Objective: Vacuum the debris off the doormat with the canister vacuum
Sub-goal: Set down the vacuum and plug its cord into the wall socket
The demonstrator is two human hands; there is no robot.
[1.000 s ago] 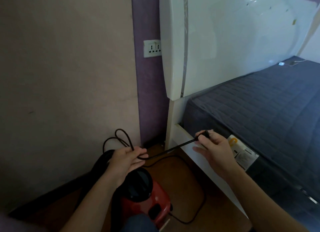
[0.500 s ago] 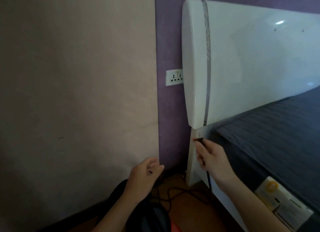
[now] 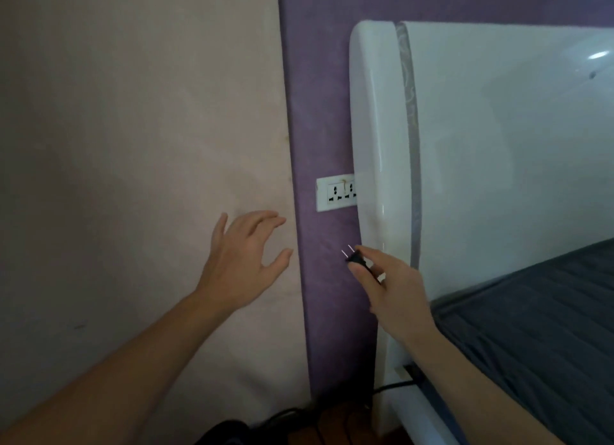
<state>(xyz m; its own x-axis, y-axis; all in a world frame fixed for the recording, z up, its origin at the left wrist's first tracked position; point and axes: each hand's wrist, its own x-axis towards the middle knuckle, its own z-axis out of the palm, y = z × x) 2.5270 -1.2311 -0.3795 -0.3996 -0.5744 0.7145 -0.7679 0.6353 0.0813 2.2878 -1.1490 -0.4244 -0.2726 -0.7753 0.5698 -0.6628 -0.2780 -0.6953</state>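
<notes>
My right hand pinches the vacuum's black plug, its two metal prongs pointing up and left toward the wall. The white wall socket sits above the plug on the purple wall strip, its right part hidden behind the headboard. My left hand hovers with spread fingers in front of the pink wall, left of the socket, holding nothing. A bit of black cord shows near the bed frame's foot. Only a dark part of the vacuum shows at the bottom edge. The doormat is out of view.
A glossy white headboard stands right of the socket, close to it. A dark grey quilted mattress fills the lower right. More black cord lies on the wooden floor at the bottom.
My right hand has risen with the plug toward the socket, prongs now visible. My left hand let go of the cord and lifted with spread fingers. The view tilted up, away from the red vacuum.
</notes>
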